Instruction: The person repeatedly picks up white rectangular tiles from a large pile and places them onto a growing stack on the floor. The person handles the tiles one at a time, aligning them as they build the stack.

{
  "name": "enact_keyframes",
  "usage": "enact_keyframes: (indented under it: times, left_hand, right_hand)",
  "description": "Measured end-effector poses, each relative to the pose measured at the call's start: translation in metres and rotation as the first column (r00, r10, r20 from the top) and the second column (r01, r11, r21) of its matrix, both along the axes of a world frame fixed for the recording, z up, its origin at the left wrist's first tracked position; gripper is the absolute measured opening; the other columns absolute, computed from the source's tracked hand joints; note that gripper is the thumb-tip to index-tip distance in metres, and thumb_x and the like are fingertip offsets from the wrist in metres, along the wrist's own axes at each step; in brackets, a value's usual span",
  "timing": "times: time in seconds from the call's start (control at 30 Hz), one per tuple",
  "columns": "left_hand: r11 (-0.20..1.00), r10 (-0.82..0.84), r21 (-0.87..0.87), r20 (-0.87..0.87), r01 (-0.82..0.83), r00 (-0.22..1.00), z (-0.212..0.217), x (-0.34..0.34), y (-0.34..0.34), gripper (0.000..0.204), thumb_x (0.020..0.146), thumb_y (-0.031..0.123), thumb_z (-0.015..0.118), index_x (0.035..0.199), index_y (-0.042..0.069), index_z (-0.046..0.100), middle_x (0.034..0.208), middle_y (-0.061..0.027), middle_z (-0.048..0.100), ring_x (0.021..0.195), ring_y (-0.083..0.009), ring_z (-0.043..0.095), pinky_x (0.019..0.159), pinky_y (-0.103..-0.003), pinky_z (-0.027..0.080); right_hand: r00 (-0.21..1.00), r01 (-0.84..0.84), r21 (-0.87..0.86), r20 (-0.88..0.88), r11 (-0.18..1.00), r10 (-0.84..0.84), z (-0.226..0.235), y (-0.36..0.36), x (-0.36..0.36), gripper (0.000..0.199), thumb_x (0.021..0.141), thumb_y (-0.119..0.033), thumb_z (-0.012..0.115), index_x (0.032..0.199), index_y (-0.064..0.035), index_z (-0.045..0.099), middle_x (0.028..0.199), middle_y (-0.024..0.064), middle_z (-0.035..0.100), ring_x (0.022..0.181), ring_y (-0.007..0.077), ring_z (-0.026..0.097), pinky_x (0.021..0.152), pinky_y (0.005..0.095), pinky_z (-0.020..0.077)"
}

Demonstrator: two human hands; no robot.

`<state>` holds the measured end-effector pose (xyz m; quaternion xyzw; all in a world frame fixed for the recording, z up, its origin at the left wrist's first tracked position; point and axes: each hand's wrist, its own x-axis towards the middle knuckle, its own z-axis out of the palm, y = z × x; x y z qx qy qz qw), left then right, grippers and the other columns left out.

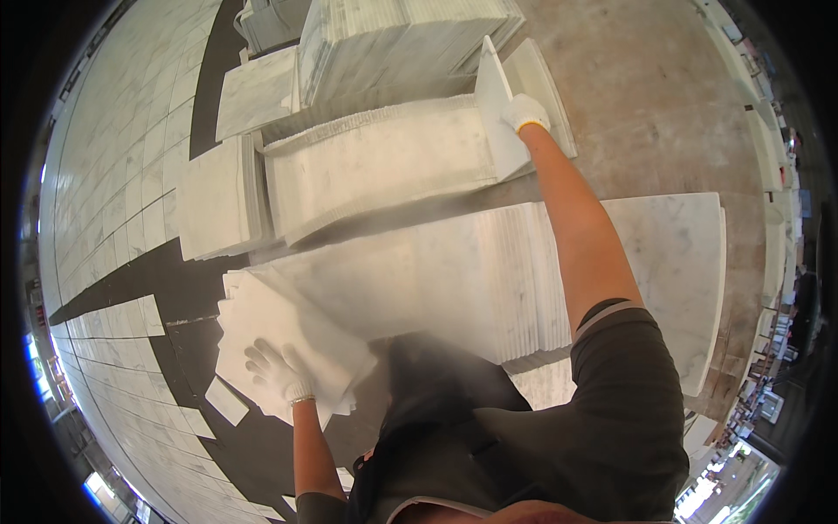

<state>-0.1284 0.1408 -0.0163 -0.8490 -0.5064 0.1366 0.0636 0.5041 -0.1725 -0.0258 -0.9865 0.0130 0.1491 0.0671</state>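
My left hand [278, 370], in a white knit glove, lies flat with fingers spread on a fanned pile of white marble tiles [301, 306]. At the far right, my right hand [526, 112], gloved too, grips an upright marble tile [494, 105] by its right side; some of its fingers are hard to make out. That tile stands at the right end of a long row of upright marble tiles [384, 162]. Another pale tile [543, 92] leans just beyond the hand.
Nearer me runs a second row of stacked tiles [436, 271], with a large marble slab [668, 271] at its right. A tall stack [401, 39] stands at the back. Tiles laid out on the floor [131, 157] spread along the left. A small loose piece [227, 401] lies beside the pile.
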Motion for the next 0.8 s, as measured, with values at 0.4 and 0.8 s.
enact_keyframes:
  times: [0.4, 0.8]
  left_hand:
    - [0.99, -0.103, 0.104, 0.1, 0.093, 0.99, -0.006, -0.008, -0.001, 0.064, 0.098, 0.042, 0.054, 0.15, 0.008, 0.035, 0.155, -0.0221, 0.031, 0.134, -0.0432, 0.035, 0.101, -0.057, 0.035]
    - [0.412, 0.904, -0.754, 0.411, 0.512, -0.122, 0.073, 0.009, 0.015, 0.068, 0.106, 0.051, 0.051, 0.151, 0.001, 0.044, 0.151, -0.0179, 0.049, 0.135, -0.0285, 0.051, 0.11, -0.046, 0.043]
  right_hand:
    - [0.967, -0.18, 0.644, -0.021, 0.744, 0.253, 0.146, 0.012, -0.029, 0.037, 0.076, -0.008, 0.077, 0.11, 0.0053, 0.073, 0.099, 0.0108, 0.075, 0.081, 0.0209, 0.07, 0.076, 0.035, 0.0582]
    - [0.835, 0.045, 0.979, -0.146, 0.198, 0.53, 0.276, 0.077, -0.297, 0.034, 0.078, -0.006, 0.08, 0.11, 0.0036, 0.074, 0.097, 0.0121, 0.076, 0.089, 0.0166, 0.073, 0.081, 0.031, 0.0594]
